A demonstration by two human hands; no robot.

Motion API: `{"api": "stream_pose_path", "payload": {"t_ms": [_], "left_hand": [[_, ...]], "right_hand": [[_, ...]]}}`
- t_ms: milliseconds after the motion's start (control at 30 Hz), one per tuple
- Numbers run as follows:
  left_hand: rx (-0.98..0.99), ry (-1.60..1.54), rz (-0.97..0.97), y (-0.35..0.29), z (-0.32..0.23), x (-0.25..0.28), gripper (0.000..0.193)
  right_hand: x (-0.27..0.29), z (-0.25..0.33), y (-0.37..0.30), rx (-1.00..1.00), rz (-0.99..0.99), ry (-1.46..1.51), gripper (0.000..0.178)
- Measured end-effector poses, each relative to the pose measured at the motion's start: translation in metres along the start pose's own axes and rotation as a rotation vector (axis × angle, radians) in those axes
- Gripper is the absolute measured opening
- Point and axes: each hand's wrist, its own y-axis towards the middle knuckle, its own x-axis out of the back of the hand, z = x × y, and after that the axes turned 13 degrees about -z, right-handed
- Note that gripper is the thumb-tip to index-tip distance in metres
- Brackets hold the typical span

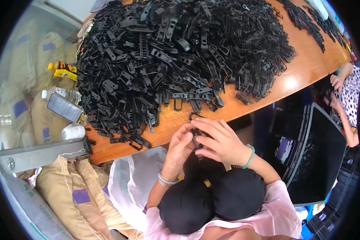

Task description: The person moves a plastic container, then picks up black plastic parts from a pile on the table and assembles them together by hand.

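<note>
My left hand (179,147) and my right hand (224,142) meet at the table's front edge. Between their fingertips is a small black plastic part (195,137), long and narrow, partly covered by the fingers. The left thumb and fingers pinch it from the left, while the right fingers curl over it from the other side. Just beyond the hands, a large heap of similar black plastic parts (176,52) covers most of the wooden table (304,74). A few loose pieces (134,141) lie along its near edge.
On the left are a phone (65,108), a clear bottle (70,95), a yellow-and-black bottle (64,71) and a white wrapped item (73,132). Tan sacks (64,196) and a white bag (122,180) stand below. A black crate (320,156) and another person's hand (337,81) are at right.
</note>
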Motion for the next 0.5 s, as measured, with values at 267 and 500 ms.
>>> {"api": "stream_pose_path", "payload": {"t_ms": [267, 500], "left_hand": [[-0.121, 0.345, 0.105, 0.01, -0.021, -0.001, 0.026], [-1.102, 1.53, -0.324, 0.045, -0.037, -0.009, 0.015]], "right_hand": [[0.008, -0.008, -0.02, -0.221, -0.299, 0.202, 0.019], [0.0, -0.012, -0.036, -0.665, -0.119, 0.536, 0.008]]}}
